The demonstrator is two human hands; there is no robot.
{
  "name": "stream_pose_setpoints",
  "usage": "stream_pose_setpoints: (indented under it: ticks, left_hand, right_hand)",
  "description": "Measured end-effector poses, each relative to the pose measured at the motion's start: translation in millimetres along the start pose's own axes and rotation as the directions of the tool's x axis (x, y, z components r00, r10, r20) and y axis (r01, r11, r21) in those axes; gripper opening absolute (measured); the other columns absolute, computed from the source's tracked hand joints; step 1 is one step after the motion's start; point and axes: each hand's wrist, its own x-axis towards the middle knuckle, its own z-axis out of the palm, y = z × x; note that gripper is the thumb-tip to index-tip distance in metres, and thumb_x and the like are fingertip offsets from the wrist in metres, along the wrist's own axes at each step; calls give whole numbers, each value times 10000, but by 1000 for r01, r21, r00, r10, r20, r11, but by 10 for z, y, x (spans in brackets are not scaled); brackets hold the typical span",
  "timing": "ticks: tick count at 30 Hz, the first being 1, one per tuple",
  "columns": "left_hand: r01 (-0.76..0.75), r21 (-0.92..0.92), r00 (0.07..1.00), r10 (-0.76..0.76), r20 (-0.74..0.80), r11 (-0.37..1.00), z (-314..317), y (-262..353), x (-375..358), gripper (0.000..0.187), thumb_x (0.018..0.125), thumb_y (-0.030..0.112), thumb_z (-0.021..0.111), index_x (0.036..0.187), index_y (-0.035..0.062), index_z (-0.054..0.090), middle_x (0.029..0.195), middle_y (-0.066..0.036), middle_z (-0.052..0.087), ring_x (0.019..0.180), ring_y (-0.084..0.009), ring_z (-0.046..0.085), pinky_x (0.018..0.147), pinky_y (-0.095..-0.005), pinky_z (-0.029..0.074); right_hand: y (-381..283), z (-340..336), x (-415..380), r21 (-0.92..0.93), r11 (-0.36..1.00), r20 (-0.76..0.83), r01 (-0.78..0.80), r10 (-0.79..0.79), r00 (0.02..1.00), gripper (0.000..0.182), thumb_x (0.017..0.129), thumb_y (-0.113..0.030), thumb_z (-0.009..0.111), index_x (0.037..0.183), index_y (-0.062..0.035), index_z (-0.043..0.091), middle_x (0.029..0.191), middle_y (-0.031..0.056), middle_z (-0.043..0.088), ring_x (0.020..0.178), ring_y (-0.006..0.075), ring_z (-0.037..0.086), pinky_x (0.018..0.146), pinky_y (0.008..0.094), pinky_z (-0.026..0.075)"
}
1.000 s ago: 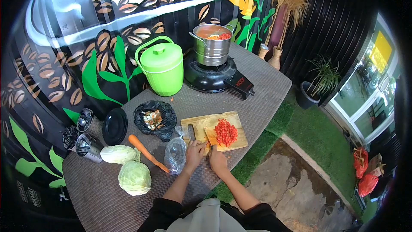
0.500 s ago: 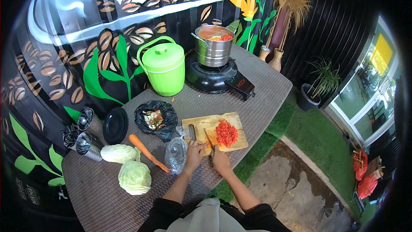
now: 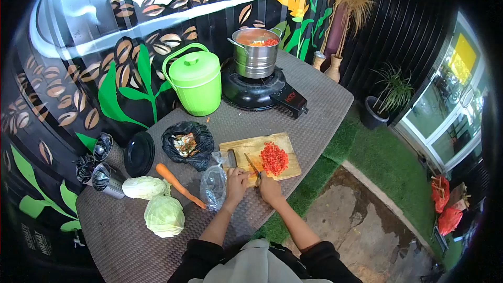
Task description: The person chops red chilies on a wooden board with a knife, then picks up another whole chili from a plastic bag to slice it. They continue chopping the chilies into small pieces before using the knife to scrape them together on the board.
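Observation:
My right hand (image 3: 270,188) is closed around the handle of a knife (image 3: 252,162), its blade slanting up and left over the wooden cutting board (image 3: 238,149). Close to the blade, my left hand (image 3: 237,182) has its fingers pinched together at the board's near edge. A small orange-red bit shows by its fingertips, too little to name. Finely chopped red vegetable (image 3: 274,159) is heaped on the right half of the board. Beside my left hand lies a clear plastic bag (image 3: 213,188).
Left of the board are a carrot (image 3: 175,182), a cabbage (image 3: 164,216), a paler elongated cabbage (image 3: 144,187) and a black bag of scraps (image 3: 199,153). Behind stand a green lidded bucket (image 3: 198,86) and a steel pot (image 3: 255,63) on a black stove (image 3: 246,91). Cutlery holders (image 3: 107,178) stand left.
The whole view has shifted slightly. Both hands stay at the board's near edge, with the knife in almost the same place.

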Motion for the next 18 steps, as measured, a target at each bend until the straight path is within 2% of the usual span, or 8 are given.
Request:
stream_pose_setpoints:
  ticks: [2,6,8,9,11,14,18]
  left_hand:
    - [-7,3,1000,7,2,1000,-3,4,15,166,792,44,633,900,94,748,845,-77,583,889,-250,511,814,-359,436]
    - [2,-18,1000,-3,-21,1000,-1,12,15,166,789,44,639,899,99,750,850,-80,586,891,-252,514,814,-359,438]
    - [-7,-19,1000,6,-13,1000,-14,22,16,168,786,39,639,896,98,751,858,-83,594,896,-257,516,814,-356,442]
    - [-7,-20,1000,7,-14,1000,-1,4,26,168,786,39,639,896,98,751,858,-83,594,896,-257,516,814,-356,442]
    - [-32,-15,999,32,-28,999,16,-37,10,160,785,39,640,886,93,752,866,-85,602,902,-259,518,812,-355,446]
    - [-20,-8,999,20,-28,1000,-21,20,11,157,785,39,639,879,92,753,870,-86,605,909,-264,517,815,-355,446]
    - [-15,-40,999,14,-40,999,19,-41,11,162,789,39,634,880,97,754,874,-85,608,916,-265,516,818,-356,445]
  right_hand:
    - [48,-59,64,-76,995,41,59,-56,998,248,936,-243,434,1034,-17,467,783,269,643,764,449,642,701,528,507]
    - [14,-28,-72,-100,993,5,68,-68,998,255,936,-251,443,1034,-17,466,777,272,641,745,440,645,680,526,510]
    - [43,151,-129,-100,993,-158,63,-78,984,272,940,-274,447,1032,-19,473,777,268,642,740,437,647,679,518,513]
    - [19,99,-112,-101,993,-158,63,-78,984,272,940,-274,447,1032,-19,473,777,268,642,740,437,647,679,518,513]
    - [-22,-8,-46,-28,999,32,-25,26,999,267,935,-271,460,1060,-35,449,833,280,635,802,462,627,714,545,492]
    - [107,-94,120,-93,994,86,53,-45,995,291,938,-294,462,1075,-37,469,803,266,643,782,436,644,711,519,512]
    - [60,-90,22,-104,994,60,43,-37,997,301,927,-290,488,1091,-38,472,848,260,649,833,426,645,729,516,509]
